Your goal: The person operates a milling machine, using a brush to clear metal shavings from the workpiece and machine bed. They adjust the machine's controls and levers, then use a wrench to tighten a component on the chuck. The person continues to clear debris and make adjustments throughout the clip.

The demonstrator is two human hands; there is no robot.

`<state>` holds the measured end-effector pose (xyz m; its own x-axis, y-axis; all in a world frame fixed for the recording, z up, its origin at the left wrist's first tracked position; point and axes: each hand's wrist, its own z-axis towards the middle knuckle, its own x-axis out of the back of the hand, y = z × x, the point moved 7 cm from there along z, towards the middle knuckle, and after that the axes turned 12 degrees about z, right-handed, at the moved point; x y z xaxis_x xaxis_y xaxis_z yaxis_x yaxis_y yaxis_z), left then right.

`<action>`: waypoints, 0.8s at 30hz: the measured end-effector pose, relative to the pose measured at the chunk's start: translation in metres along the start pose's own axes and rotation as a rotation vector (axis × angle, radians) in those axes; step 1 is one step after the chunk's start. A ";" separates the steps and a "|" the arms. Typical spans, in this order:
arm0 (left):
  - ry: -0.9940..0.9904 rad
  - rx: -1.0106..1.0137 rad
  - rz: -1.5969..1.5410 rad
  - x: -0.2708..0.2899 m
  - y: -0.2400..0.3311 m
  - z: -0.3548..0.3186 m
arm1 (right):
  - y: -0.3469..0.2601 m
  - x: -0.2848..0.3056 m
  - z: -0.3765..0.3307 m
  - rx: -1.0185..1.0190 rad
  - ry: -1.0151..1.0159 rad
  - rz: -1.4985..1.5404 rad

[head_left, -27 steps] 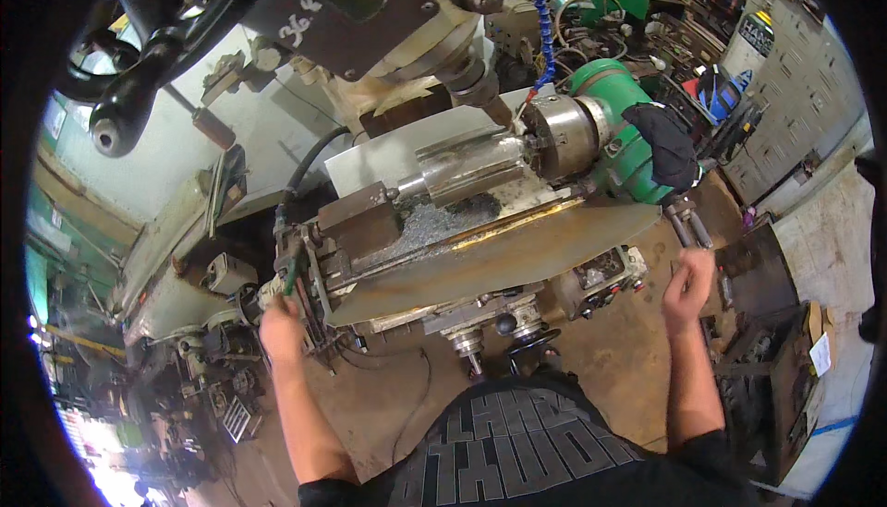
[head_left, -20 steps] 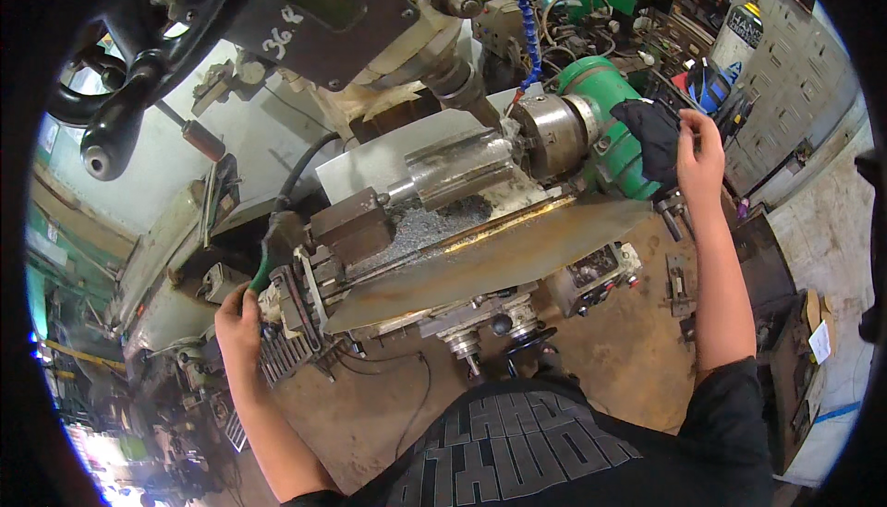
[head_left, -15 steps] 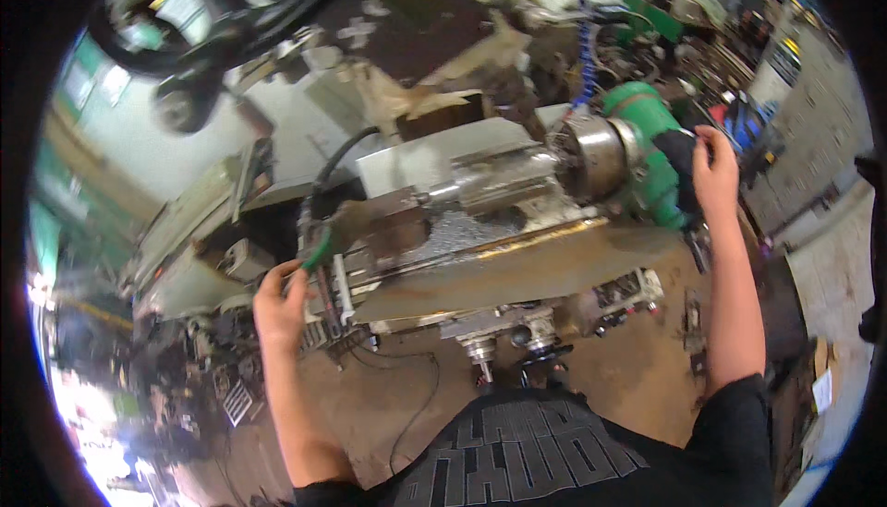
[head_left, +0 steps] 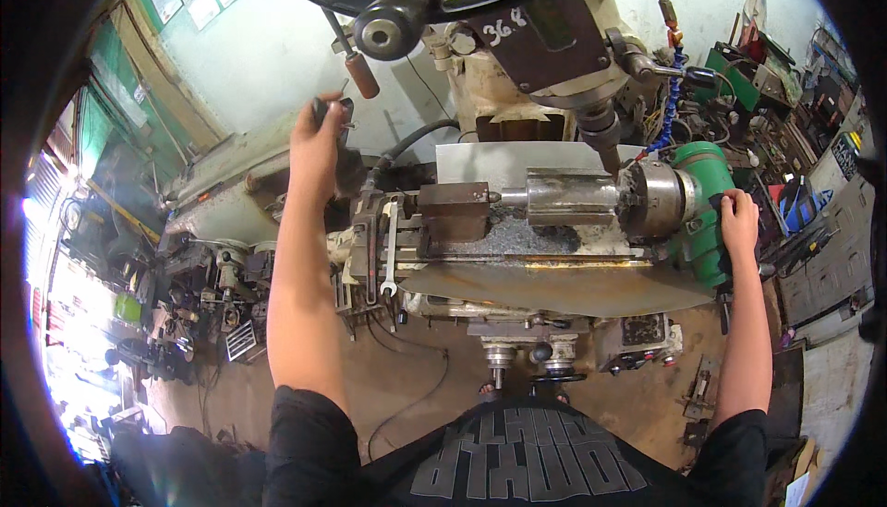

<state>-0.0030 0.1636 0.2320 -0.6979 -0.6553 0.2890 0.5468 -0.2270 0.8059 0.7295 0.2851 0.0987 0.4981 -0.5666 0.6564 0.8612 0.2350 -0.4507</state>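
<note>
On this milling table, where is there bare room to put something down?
The rusty tray plate along the front edge is bare, between the spanner and the green dividing head. Behind it, the workpiece and chips crowd the table.

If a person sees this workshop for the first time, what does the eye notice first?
Probably the shiny steel cylinder clamped in the middle of the milling machine table, below the spindle. At its right end stands a bright green dividing head, where the right hand rests. The left hand grips a dark handle up on the left.
</note>
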 end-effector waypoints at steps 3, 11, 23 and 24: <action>0.008 0.058 -0.103 -0.009 0.000 0.034 | 0.000 0.002 -0.001 -0.027 0.008 0.034; -0.167 0.155 -0.123 -0.049 -0.009 0.062 | -0.012 0.006 -0.008 0.011 0.070 -0.023; -0.124 0.049 0.259 -0.012 0.043 0.022 | -0.020 0.006 -0.011 0.056 0.092 -0.101; -0.107 0.094 0.259 0.000 0.046 0.016 | -0.020 0.006 -0.012 0.054 0.095 -0.105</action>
<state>0.0152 0.1646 0.2771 -0.5882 -0.6017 0.5403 0.6716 0.0087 0.7409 0.7139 0.2679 0.1044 0.3958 -0.6617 0.6368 0.9134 0.2117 -0.3476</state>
